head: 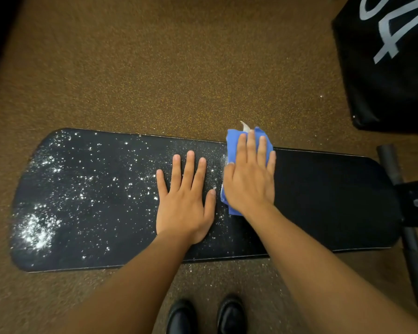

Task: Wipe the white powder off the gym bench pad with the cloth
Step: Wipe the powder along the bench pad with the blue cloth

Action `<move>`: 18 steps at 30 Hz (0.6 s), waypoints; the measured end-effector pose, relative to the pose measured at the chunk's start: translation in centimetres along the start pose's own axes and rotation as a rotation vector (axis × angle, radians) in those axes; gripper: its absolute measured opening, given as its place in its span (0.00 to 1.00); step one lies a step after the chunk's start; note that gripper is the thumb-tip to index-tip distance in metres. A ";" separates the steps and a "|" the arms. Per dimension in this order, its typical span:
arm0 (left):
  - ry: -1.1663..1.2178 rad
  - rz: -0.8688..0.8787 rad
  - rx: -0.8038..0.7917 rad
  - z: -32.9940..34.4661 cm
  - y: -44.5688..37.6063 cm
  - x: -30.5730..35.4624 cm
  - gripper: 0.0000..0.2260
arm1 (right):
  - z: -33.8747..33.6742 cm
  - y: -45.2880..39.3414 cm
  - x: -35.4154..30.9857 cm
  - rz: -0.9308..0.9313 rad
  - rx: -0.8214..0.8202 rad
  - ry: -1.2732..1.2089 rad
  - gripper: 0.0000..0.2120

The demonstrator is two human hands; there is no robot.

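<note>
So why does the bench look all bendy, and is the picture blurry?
Head view: the wide-angle lens bows the long black bench pad at its edges; lighting is dim and warm, corners darken; the white powder specks and both flat hands, left and right on the blue cloth, look fairly sharp; the far-left floor is slightly soft.

Both bare forearms reaching forward and down from the lower edge of the view, roughly parallel. Left hand [185, 203] flat, palm down, fingers straight and slightly spread, thumb out to the right. Right hand [250, 179] just beside it, also palm down, fingers straight and close together, pressing flat. Thumbs of the two hands nearly touching.
</note>
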State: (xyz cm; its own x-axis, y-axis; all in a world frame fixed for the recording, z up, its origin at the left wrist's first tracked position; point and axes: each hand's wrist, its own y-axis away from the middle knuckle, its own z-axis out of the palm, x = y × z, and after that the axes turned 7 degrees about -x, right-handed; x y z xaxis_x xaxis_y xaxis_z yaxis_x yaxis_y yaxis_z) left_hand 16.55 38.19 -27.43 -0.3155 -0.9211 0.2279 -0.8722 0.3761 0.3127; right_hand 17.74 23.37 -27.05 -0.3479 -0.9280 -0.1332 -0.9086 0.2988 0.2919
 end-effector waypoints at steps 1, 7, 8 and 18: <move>0.006 -0.001 0.000 0.0 -0.1 0.0 0.29 | 0.4 1.1 -0.3 -0.035 0.008 0.011 0.32; 0.014 0.001 -0.002 -0.1 0.0 0.0 0.30 | 2.5 10.0 3.7 -0.178 -0.008 0.067 0.31; 0.014 0.001 -0.004 -0.2 0.0 0.0 0.30 | 2.4 9.8 4.6 -0.148 -0.002 0.074 0.31; 0.022 0.001 0.009 0.0 -0.1 0.0 0.30 | 0.3 1.0 -0.7 -0.041 0.004 -0.008 0.32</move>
State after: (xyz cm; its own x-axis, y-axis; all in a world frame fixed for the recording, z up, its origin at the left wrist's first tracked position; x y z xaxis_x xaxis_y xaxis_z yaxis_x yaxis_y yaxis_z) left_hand 16.61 38.14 -27.42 -0.3083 -0.9181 0.2491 -0.8753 0.3763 0.3036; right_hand 16.98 24.38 -26.94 -0.3127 -0.9375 -0.1526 -0.9228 0.2618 0.2826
